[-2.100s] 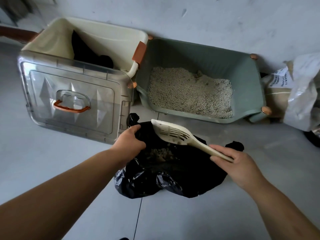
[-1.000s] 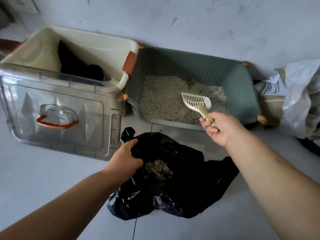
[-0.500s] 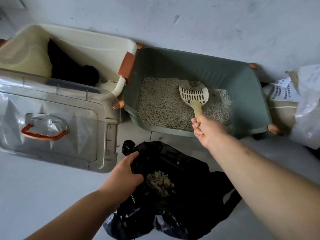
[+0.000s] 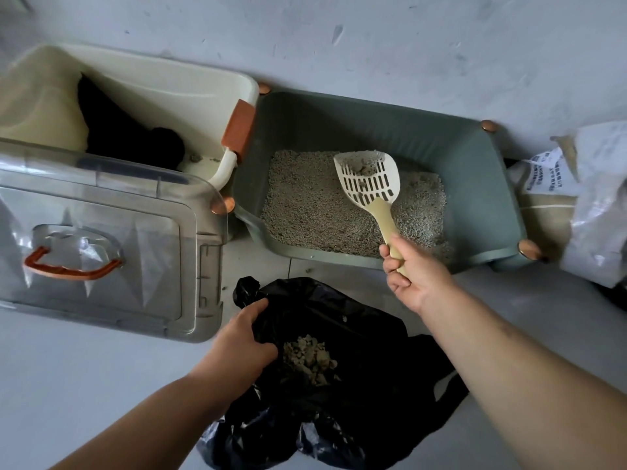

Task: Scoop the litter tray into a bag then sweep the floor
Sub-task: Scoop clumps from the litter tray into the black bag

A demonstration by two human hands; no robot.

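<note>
Head view showed the right hand (image 4: 415, 278) gripping the scoop (image 4: 368, 179), seemingly stiff and light, by its handle end over the litter tray (image 4: 475, 154). The left hand (image 4: 241, 340) clutched the limp bag (image 4: 373, 378) open nearby.

Cream plastic bin (image 4: 163, 86) sitting left against the grey wall (image 4: 373, 39), something black (image 4: 125, 134) inside it, clear lid (image 4: 101, 239) leaning across its front, orange handle (image 4: 68, 269) facing up, white printed sack (image 4: 597, 198) far right.
</note>
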